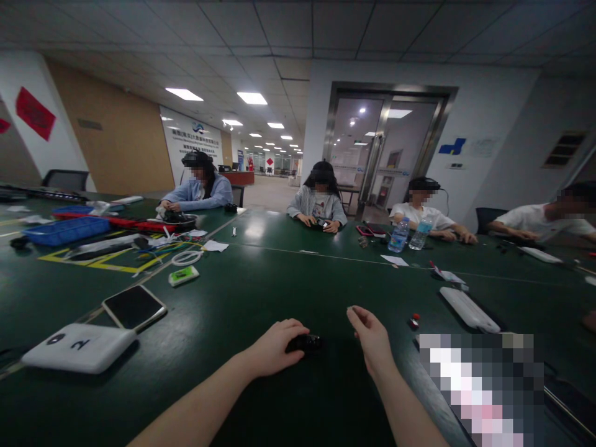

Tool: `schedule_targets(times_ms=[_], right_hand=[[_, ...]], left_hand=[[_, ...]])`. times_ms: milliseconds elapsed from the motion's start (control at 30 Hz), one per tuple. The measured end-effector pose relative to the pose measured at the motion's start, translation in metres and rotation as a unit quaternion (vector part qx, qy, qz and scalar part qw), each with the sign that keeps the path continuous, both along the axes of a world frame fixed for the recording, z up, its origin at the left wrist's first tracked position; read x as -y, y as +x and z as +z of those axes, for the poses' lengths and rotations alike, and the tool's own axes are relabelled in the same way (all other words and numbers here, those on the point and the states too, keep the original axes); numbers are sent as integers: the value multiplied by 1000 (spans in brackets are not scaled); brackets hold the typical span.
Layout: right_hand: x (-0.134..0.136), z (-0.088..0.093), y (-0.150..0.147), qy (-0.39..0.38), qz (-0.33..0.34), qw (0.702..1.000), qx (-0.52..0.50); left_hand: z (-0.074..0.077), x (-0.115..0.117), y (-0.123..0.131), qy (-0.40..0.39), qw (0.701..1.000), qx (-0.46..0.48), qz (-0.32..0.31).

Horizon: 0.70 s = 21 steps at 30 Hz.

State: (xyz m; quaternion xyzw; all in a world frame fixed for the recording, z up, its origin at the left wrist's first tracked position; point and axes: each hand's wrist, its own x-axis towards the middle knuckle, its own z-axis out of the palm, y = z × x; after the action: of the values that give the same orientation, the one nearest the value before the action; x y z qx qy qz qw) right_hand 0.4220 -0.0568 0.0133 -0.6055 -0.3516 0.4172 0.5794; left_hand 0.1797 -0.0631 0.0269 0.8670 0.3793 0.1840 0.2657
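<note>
My left hand [278, 346] is wrapped round a small shiny black object [311, 341] that rests on the dark green table [261, 410]. The hand covers much of it, and its exact kind cannot be made out. To the right, my right hand [371, 338] is raised a little above the table, apart from the black object. Its thumb and index finger meet in a pinch. Something tiny and pale may be between those fingertips, but it is too small to name.
Left are a white power bank [88, 347], a phone [134, 307], a green-white packet [183, 275] and a blue tray [65, 230]. Right are a small red-black item [414, 320], a white device [468, 309] and water bottles [399, 234]. Several people sit opposite, wearing headsets.
</note>
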Motion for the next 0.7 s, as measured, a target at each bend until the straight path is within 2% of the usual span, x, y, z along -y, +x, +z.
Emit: schedule_targets(times_ms=[100,200,267,367,500,700], right_hand=[[8,7,-13,41,113,984,133],[15,11,-26,58,228,943,233],[19,12,-32,55,281,916,281],[23,15,-37,45,319,891,320],[26,21,-37,38,354,872,335],[28,26,-37,32,362,857,364]], left_hand=[[-1,0,0,8,1000,3,1],[-1,0,1,16,1000,4,2],[1,1,1,17,1000,1,1],[3,2,2,14,1000,-1,-2],[1,1,1,9,1000,14,6],[-3,0,0,0,1000,29,10]])
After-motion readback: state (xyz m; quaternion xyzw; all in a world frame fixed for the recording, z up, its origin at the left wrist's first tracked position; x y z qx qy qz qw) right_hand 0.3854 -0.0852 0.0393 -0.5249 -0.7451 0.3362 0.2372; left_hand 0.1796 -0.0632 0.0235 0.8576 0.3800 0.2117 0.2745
